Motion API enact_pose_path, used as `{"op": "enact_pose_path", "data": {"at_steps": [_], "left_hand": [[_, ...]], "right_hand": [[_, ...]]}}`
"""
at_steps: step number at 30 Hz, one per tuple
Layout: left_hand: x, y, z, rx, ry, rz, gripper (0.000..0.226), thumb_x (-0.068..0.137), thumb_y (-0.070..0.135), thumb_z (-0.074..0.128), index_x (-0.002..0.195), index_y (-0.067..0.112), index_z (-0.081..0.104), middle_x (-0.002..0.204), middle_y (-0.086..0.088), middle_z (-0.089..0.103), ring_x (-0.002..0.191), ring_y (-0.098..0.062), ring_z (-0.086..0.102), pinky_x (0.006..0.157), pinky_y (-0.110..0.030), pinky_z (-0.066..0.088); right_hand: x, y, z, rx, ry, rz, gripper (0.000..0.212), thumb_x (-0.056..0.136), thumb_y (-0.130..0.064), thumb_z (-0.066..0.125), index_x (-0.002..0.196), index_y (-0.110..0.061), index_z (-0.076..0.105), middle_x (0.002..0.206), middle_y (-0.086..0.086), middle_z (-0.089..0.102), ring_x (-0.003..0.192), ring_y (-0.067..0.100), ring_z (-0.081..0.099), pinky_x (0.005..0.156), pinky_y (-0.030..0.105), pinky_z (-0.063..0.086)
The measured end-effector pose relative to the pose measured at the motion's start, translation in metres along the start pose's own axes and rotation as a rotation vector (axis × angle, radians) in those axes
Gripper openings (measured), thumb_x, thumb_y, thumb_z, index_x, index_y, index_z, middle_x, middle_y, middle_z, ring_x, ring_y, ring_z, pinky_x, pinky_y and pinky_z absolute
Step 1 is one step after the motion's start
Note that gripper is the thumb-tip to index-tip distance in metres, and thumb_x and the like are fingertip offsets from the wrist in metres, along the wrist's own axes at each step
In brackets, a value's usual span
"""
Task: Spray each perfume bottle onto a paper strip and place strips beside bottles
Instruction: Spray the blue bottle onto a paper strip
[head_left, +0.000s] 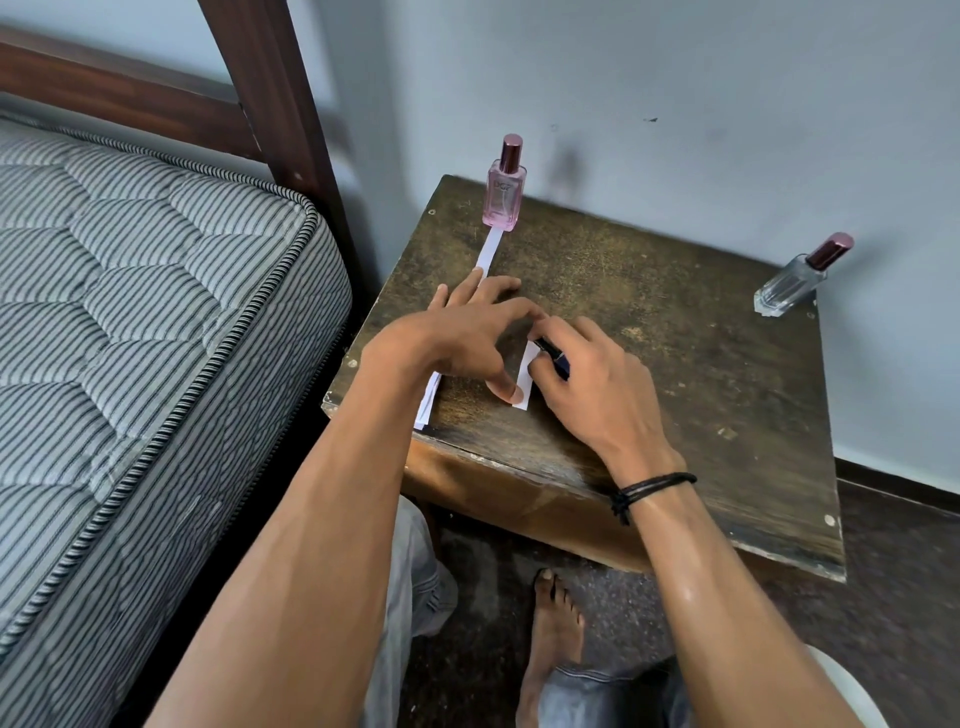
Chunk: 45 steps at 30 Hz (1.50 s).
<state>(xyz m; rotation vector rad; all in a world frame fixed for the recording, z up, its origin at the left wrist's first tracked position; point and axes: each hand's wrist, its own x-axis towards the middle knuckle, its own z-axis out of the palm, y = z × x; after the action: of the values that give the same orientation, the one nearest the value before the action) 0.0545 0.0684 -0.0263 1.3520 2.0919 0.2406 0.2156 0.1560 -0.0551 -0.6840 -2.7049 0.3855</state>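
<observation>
Pressing my left hand (457, 332), thumb straight, on the short white paper strip (529, 358) on the brown wooden table (675, 364); my right hand (597, 384) grips a dark pen (555, 357) at its far end.

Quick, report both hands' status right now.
Left hand: open, thumb pressing the paper strip onto the table.
Right hand: closed around a dark pen, tip at the strip.

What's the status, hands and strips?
Left hand pins short strip; right hand grips dark pen at it. Pink bottle has long strip, clear bottle none. Nothing in the way.
</observation>
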Motion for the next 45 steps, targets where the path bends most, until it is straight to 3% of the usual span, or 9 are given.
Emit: {"op": "enact_pose_path", "data": {"at_steps": [17,30,35,39,45], "left_hand": [[0.000,0.001,-0.001,-0.012,-0.013,-0.003,0.093,0.072,0.039,0.087,0.147,0.046,0.033,0.166,0.014,-0.001,0.152,-0.019,-0.022,0.121,-0.050,-0.014],[0.001,0.001,-0.002,0.003,-0.009,-0.007,0.094,0.071,0.039,0.087,0.148,0.045,0.032,0.166,0.013,-0.001,0.152,-0.019,-0.022,0.122,-0.051,-0.013],[0.000,0.000,-0.002,-0.003,-0.001,-0.001,0.098,0.070,0.040,0.088,0.150,0.044,0.030,0.166,0.013,0.001,0.153,-0.020,-0.022,0.123,-0.051,-0.012],[-0.002,-0.003,-0.009,-0.114,0.033,0.049,0.090,0.069,0.035,0.089,0.144,0.049,0.040,0.164,0.009,0.015,0.154,-0.022,-0.007,0.123,-0.059,-0.001],[-0.004,-0.015,-0.023,-0.279,0.218,0.058,0.069,0.067,0.021,0.091,0.127,0.040,0.062,0.129,0.007,0.051,0.131,-0.024,0.046,0.112,-0.050,0.039]], "right_hand": [[0.002,0.002,0.007,-0.059,0.031,-0.020,0.018,0.097,-0.033,0.057,0.112,-0.026,0.065,0.092,-0.003,0.063,0.066,0.034,0.062,0.051,0.029,0.032],[0.001,0.003,0.008,0.001,0.042,-0.023,0.017,0.097,-0.032,0.057,0.112,-0.026,0.062,0.098,-0.005,0.065,0.067,0.032,0.063,0.051,0.032,0.040],[0.007,0.004,-0.001,0.320,0.071,0.132,0.022,0.099,-0.026,0.057,0.117,-0.037,0.062,0.108,-0.015,0.066,0.073,0.009,0.060,0.064,0.034,0.052],[0.017,0.013,-0.016,0.635,0.043,0.268,0.027,0.101,-0.023,0.057,0.118,-0.041,0.064,0.098,-0.015,0.066,0.077,0.006,0.059,0.073,0.033,0.049],[0.018,0.026,-0.030,0.862,0.043,0.418,0.042,0.102,-0.022,0.062,0.138,-0.043,0.056,0.122,-0.002,0.068,0.080,0.010,0.065,0.067,0.021,0.054]]}}
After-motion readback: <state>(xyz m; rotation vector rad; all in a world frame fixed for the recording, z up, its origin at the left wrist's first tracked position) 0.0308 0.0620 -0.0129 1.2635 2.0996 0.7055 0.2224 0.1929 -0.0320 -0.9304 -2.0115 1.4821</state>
